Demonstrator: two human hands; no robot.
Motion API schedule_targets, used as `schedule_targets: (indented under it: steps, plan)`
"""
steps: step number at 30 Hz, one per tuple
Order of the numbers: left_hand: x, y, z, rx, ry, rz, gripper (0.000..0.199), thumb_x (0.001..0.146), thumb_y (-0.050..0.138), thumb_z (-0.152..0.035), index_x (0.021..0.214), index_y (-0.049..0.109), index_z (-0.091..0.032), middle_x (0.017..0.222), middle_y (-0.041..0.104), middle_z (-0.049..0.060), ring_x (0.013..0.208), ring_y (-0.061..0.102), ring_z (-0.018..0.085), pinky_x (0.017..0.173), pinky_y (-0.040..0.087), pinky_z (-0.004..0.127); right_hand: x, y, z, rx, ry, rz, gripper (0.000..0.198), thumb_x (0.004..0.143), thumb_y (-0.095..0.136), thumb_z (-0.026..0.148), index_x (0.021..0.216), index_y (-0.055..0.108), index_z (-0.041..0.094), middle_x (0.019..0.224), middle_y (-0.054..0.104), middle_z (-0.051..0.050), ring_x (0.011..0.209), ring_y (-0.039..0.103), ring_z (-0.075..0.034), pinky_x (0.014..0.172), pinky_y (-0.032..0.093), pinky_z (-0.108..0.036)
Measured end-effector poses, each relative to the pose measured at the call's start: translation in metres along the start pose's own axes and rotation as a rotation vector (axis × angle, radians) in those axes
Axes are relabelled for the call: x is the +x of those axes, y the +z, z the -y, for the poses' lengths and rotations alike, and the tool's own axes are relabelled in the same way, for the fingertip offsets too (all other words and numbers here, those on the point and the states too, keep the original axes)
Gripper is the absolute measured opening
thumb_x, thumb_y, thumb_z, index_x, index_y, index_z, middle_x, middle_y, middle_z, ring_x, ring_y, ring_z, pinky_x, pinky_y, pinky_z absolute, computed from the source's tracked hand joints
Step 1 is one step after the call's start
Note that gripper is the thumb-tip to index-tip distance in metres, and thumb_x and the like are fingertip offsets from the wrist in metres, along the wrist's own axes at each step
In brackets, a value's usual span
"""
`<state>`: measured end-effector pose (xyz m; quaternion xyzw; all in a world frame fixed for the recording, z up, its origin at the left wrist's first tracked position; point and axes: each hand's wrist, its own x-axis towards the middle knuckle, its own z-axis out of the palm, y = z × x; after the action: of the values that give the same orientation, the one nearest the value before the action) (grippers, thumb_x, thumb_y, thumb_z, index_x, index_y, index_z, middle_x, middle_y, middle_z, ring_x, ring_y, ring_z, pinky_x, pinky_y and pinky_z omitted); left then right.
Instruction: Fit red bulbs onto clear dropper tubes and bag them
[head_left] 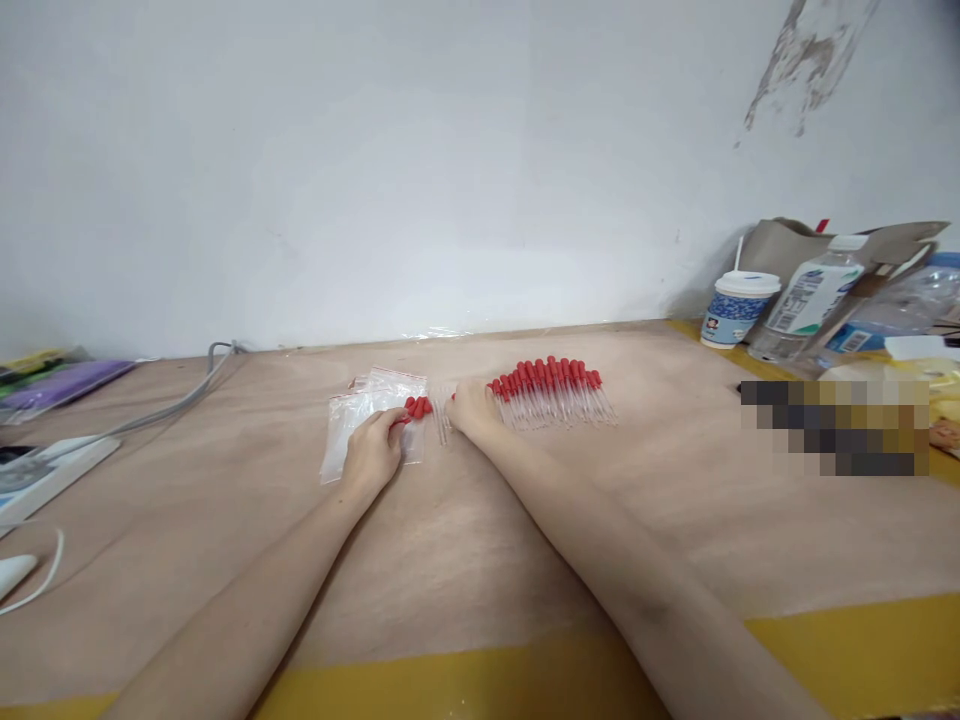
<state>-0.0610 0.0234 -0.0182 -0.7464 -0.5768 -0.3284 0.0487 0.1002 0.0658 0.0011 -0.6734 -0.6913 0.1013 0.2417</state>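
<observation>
My left hand (373, 447) is closed in a pinch around a red rubber bulb (401, 422) at its fingertips, over clear zip bags (352, 415). A small cluster of red bulbs (420, 406) lies just beyond those fingers. Between the hands, thin clear tubes (441, 425) rest on the table. My right hand (474, 407) is closed beside them, with a bit of red showing at its fingertips; what it grips is mostly hidden. Right of it, a row of droppers (553, 385) with red bulbs and clear stems lies side by side, bulbs toward the wall.
A brown-covered table (420, 570) with yellow edging meets a white wall. At the right stand a lidded paper cup (739, 310) and a plastic bottle (814, 300). At the left are a power strip (75, 470), a grey cable (176, 405) and a purple packet (71, 385).
</observation>
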Motion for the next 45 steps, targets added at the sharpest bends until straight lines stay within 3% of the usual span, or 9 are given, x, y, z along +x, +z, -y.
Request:
schedule_targets:
  steps: [11, 15, 19, 22, 24, 27, 31, 34, 45]
  plan:
    - [-0.001, 0.001, -0.002, -0.064, 0.042, -0.035, 0.026, 0.083, 0.040, -0.020, 0.098, 0.062, -0.017, 0.097, 0.064, 0.007, 0.088, 0.060, 0.022, 0.078, 0.046, 0.032, 0.004, 0.001, 0.008, 0.030, 0.165, 0.058, 0.032, 0.078, 0.049, 0.010, 0.110, 0.053, 0.007, 0.102, 0.062, -0.020, 0.097, 0.060, -0.026, 0.074, 0.047, -0.033]
    - [-0.002, 0.001, -0.004, -0.088, 0.082, -0.083, 0.026, 0.086, 0.040, -0.023, 0.100, 0.060, -0.016, 0.097, 0.063, 0.008, 0.088, 0.059, 0.021, 0.079, 0.046, 0.032, 0.005, -0.003, 0.007, 0.028, 0.162, 0.104, 0.037, 0.076, 0.054, 0.010, 0.113, 0.051, 0.005, 0.103, 0.061, -0.022, 0.098, 0.059, -0.027, 0.075, 0.047, -0.034]
    - [-0.005, 0.003, -0.006, -0.114, 0.164, -0.099, 0.028, 0.088, 0.037, -0.023, 0.106, 0.057, -0.016, 0.092, 0.057, 0.008, 0.085, 0.056, 0.019, 0.076, 0.046, 0.031, -0.003, -0.024, -0.009, 0.036, 0.044, 0.130, 0.032, 0.075, 0.054, 0.011, 0.107, 0.054, 0.005, 0.104, 0.060, -0.023, 0.096, 0.059, -0.028, 0.074, 0.046, -0.034]
    - [-0.009, 0.004, -0.014, -0.153, 0.228, -0.076, 0.026, 0.088, 0.038, -0.022, 0.103, 0.058, -0.016, 0.090, 0.052, 0.007, 0.085, 0.054, 0.018, 0.075, 0.046, 0.031, -0.017, -0.049, -0.037, 0.056, -0.116, 0.108, 0.019, 0.081, 0.046, 0.012, 0.095, 0.060, 0.010, 0.102, 0.060, -0.017, 0.097, 0.057, -0.023, 0.079, 0.043, -0.030]
    - [-0.013, 0.003, -0.026, -0.187, 0.273, -0.049, 0.022, 0.087, 0.040, -0.022, 0.099, 0.058, -0.017, 0.091, 0.051, 0.007, 0.088, 0.053, 0.018, 0.078, 0.045, 0.031, -0.031, -0.063, -0.063, 0.071, -0.194, 0.067, 0.021, 0.084, 0.042, 0.011, 0.096, 0.058, 0.013, 0.106, 0.056, -0.014, 0.099, 0.054, -0.018, 0.084, 0.040, -0.027]
    - [-0.023, 0.001, -0.051, -0.263, 0.330, 0.040, 0.018, 0.088, 0.041, -0.025, 0.095, 0.056, -0.017, 0.092, 0.053, 0.006, 0.090, 0.052, 0.018, 0.081, 0.044, 0.032, -0.056, -0.074, -0.103, 0.155, -0.412, -0.087, 0.023, 0.087, 0.038, 0.012, 0.098, 0.057, 0.012, 0.097, 0.054, -0.011, 0.092, 0.053, -0.015, 0.083, 0.041, -0.027]
    - [-0.038, 0.001, -0.080, -0.363, 0.291, 0.241, 0.020, 0.088, 0.043, -0.032, 0.091, 0.056, -0.017, 0.084, 0.059, 0.004, 0.075, 0.056, 0.015, 0.068, 0.045, 0.027, -0.087, -0.071, -0.134, 0.180, -0.587, -0.141, 0.025, 0.088, 0.039, 0.019, 0.102, 0.060, 0.016, 0.084, 0.055, -0.006, 0.077, 0.053, -0.015, 0.070, 0.043, -0.028]
    - [-0.044, 0.003, -0.090, -0.396, 0.268, 0.299, 0.022, 0.087, 0.046, -0.036, 0.088, 0.058, -0.018, 0.078, 0.062, 0.002, 0.067, 0.056, 0.013, 0.064, 0.045, 0.026, -0.103, -0.067, -0.138, 0.196, -0.638, -0.161, 0.025, 0.089, 0.041, 0.022, 0.106, 0.060, 0.020, 0.083, 0.059, -0.005, 0.075, 0.054, -0.015, 0.069, 0.040, -0.029]
    - [-0.044, 0.003, -0.089, -0.438, 0.263, 0.292, 0.019, 0.086, 0.049, -0.034, 0.087, 0.060, -0.018, 0.077, 0.064, 0.000, 0.066, 0.058, 0.012, 0.063, 0.045, 0.023, -0.120, -0.061, -0.120, 0.149, -0.721, -0.145, 0.021, 0.090, 0.042, 0.024, 0.099, 0.060, 0.020, 0.088, 0.067, -0.003, 0.071, 0.059, -0.013, 0.068, 0.032, -0.029]
